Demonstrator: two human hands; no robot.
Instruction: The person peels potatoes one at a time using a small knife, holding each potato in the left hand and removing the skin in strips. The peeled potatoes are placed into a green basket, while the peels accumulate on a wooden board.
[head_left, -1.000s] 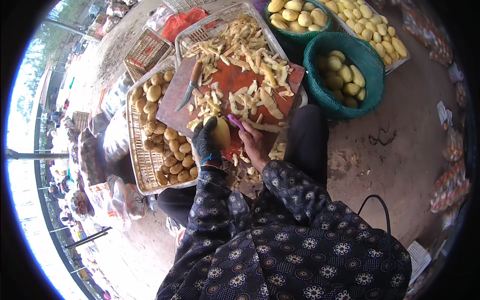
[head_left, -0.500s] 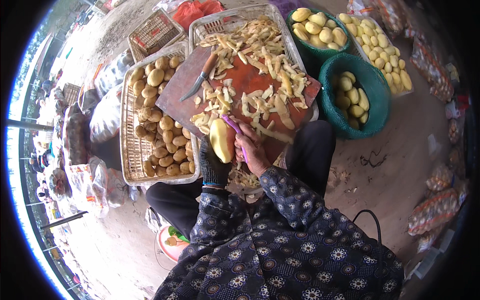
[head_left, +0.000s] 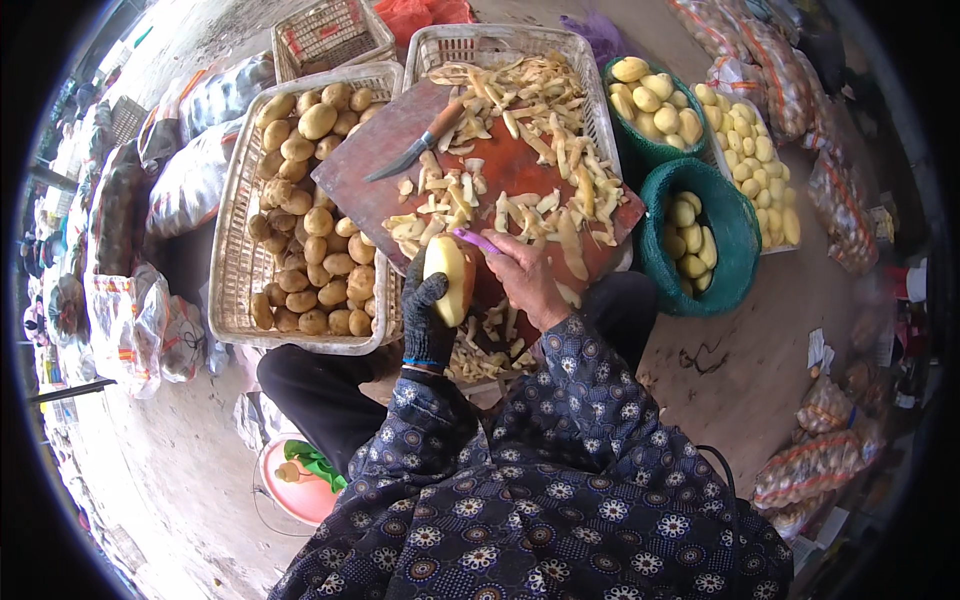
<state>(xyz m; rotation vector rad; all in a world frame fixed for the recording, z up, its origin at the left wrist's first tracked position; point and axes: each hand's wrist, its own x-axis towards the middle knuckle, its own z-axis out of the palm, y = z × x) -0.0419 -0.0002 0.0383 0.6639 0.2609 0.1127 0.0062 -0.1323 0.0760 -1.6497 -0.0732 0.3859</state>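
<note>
My left hand (head_left: 428,318), in a dark knitted glove, is closed round a partly peeled potato (head_left: 446,276); pale yellow flesh shows on most of it, brown skin along its right side. My bare right hand (head_left: 526,277) grips a purple peeler (head_left: 476,240), whose head is by the potato's upper right. Below both hands lies a reddish board (head_left: 375,140) strewn with potato peelings (head_left: 572,160). On the board's upper left rests a knife (head_left: 418,145) with a wooden handle, its blade toward the lower left.
A white crate (head_left: 226,240) of unpeeled potatoes stands at the left, another crate (head_left: 440,38) under the board. Two green baskets (head_left: 752,262) and a tray (head_left: 785,243) hold peeled potatoes at the right. A pink basin (head_left: 300,495) sits lower left; filled sacks (head_left: 815,465) lie along the right.
The peeler and right hand have moved away from the potato's right side, slightly up and right. The left hand still holds the potato. The whole view has shifted a little.
</note>
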